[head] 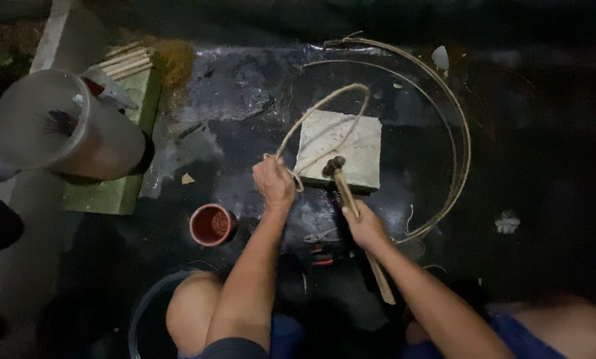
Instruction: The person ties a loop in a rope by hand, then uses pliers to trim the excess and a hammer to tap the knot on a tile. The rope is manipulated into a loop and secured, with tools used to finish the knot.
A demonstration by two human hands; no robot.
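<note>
My left hand (273, 182) grips a bent strip of cane (324, 105) that loops up over a pale square stone block (351, 143). In my right hand (364, 225) is a wooden-handled hammer (345, 189); its dark metal head rests at the block's near edge, close to the left hand. The handle's end sticks out behind my wrist. Both forearms reach forward from my knees over a dark wet floor.
Larger cane hoops (461, 143) curve around the block on the right. A small red cup (211, 225) stands left of my arm, and pliers (321, 236) lie between my hands. A big grey cylinder (62, 126) sits on a green slab (121, 193) with wooden sticks (125, 63).
</note>
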